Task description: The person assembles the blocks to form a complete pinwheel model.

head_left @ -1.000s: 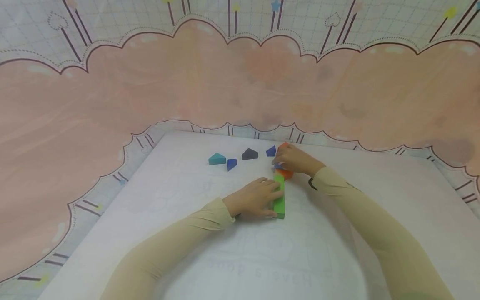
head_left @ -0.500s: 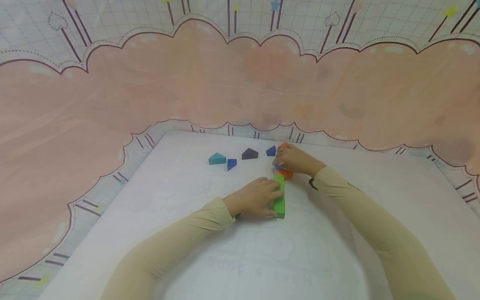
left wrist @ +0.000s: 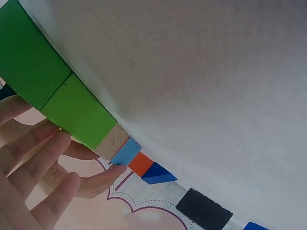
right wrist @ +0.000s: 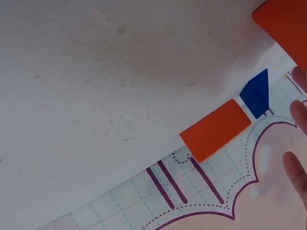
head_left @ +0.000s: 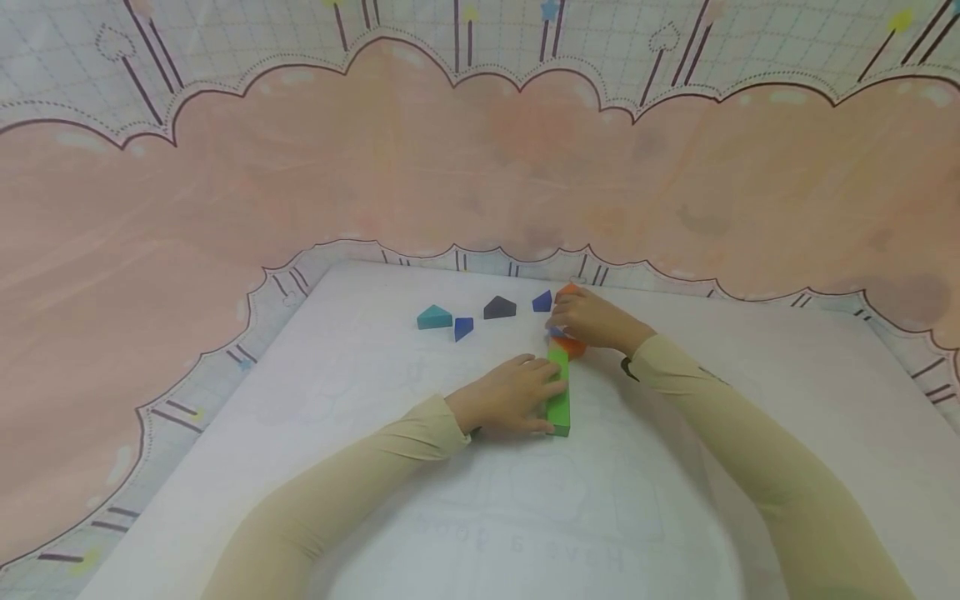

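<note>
Two green blocks (left wrist: pixel 79 115) lie end to end on the white table, seen as one strip in the head view. My left hand (head_left: pixel 506 396) rests on this strip, fingers extended over its top, thumb by its near end. Beyond it sits an orange block (head_left: pixel 573 347), then a light blue block (left wrist: pixel 127 151). My right hand (head_left: pixel 596 321) bends over the light blue block and pinches it, partly hiding it. Farther back, another orange block (right wrist: pixel 216 130) shows past the right fingers.
Left of the right hand stand a small blue block (head_left: pixel 542 302), a dark grey block (head_left: pixel 499 308), a second blue block (head_left: pixel 464 329) and a teal block (head_left: pixel 435 317). A patterned curtain (head_left: pixel 480 183) hangs behind the white table (head_left: pixel 360 350).
Both hands stay nearly still on the blocks; the right hand and forearm shift very slightly to the right. The loose blocks keep their places.
</note>
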`<state>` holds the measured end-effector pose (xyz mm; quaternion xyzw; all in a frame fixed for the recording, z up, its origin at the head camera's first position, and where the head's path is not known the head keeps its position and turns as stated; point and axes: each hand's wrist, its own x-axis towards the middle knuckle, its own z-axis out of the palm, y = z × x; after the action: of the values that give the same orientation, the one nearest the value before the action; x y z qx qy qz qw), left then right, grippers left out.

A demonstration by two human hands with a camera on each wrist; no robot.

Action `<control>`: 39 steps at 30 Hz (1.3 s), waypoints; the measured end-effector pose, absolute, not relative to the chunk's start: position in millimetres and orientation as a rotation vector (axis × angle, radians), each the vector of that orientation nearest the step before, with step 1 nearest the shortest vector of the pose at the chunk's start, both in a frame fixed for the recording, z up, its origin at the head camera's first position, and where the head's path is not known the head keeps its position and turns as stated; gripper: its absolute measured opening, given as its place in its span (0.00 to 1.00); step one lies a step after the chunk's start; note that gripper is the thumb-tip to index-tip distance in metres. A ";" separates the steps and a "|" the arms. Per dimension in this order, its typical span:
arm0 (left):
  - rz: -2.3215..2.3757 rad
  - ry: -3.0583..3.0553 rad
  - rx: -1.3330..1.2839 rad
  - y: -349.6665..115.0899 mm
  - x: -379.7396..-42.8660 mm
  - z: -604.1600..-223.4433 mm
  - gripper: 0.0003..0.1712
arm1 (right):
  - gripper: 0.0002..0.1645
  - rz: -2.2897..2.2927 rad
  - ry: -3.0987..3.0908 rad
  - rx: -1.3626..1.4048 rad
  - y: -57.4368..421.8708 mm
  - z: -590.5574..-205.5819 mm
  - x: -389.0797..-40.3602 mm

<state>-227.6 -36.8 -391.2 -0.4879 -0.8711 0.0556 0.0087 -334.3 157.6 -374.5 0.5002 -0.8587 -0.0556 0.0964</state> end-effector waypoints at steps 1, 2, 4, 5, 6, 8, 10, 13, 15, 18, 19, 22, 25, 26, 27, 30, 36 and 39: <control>0.175 -2.723 -1.525 -36.8 -227.4 -390.9 0.33 | 0.17 -0.170 -2.539 1.483 157.8 -374.6 -334.4; 0.176 -2.725 -1.525 -36.8 -227.2 -390.5 0.33 | 0.16 -0.171 -2.534 1.485 157.8 -374.6 -334.3; 0.169 -2.733 -1.526 -36.6 -226.4 -389.1 0.33 | 0.16 -0.166 -2.527 1.490 157.9 -375.0 -334.0; 0.166 -2.735 -1.527 -36.5 -226.0 -388.4 0.33 | 0.16 -0.162 -2.523 1.493 157.9 -375.2 -333.8; 0.164 -2.738 -1.527 -36.4 -225.6 -387.6 0.33 | 0.16 -0.157 -2.521 1.494 157.9 -375.5 -333.8; 0.161 -2.744 -1.528 -36.1 -224.9 -386.3 0.33 | 0.16 -0.150 -2.521 1.497 157.9 -375.8 -333.4; 0.161 -2.750 -1.527 -35.9 -224.6 -385.7 0.32 | 0.16 -0.148 -2.527 1.494 157.8 -376.1 -333.7; 0.163 -2.756 -1.524 -35.9 -224.5 -385.5 0.33 | 0.16 -0.147 -2.544 1.487 157.3 -376.1 -333.5; 0.156 -2.758 -1.524 -36.0 -224.6 -385.8 0.33 | 0.16 -0.142 -2.557 1.484 156.9 -375.5 -333.3; 0.147 -2.760 -1.523 -36.2 -224.7 -386.1 0.33 | 0.16 -0.126 -2.571 1.486 156.7 -374.1 -332.3; 0.146 -2.759 -1.524 -36.2 -224.8 -386.4 0.33 | 0.16 -0.121 -2.573 1.483 156.9 -373.7 -332.2; 0.146 -2.762 -1.522 -36.3 -224.9 -386.9 0.33 | 0.16 -0.089 -2.590 1.449 158.9 -370.2 -331.4; 0.149 -2.758 -1.523 -36.1 -225.0 -387.1 0.33 | 0.16 -0.044 -2.643 1.382 162.2 -364.1 -332.1; 0.150 -2.757 -1.523 -36.1 -225.1 -387.2 0.33 | 0.16 -0.024 -2.664 1.360 163.8 -362.1 -333.3; 0.154 -2.752 -1.524 -36.2 -225.2 -387.3 0.33 | 0.16 -0.011 -2.682 1.338 165.6 -360.1 -335.1; 0.155 -2.738 -1.527 -36.4 -225.3 -387.4 0.32 | 0.18 0.029 -2.688 1.301 171.3 -355.0 -341.7; 0.152 -2.739 -1.529 -36.5 -225.0 -387.6 0.33 | 0.16 0.034 -2.647 1.194 180.3 -350.2 -356.8; 0.159 -2.736 -1.531 -36.4 -225.4 -388.6 0.34 | 0.16 0.010 -2.632 1.148 183.2 -350.1 -361.6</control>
<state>-225.4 -36.4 -388.6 -0.4876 -0.8716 0.0505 0.0011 -361.6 183.2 -350.1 0.3962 -0.9083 0.0034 0.1344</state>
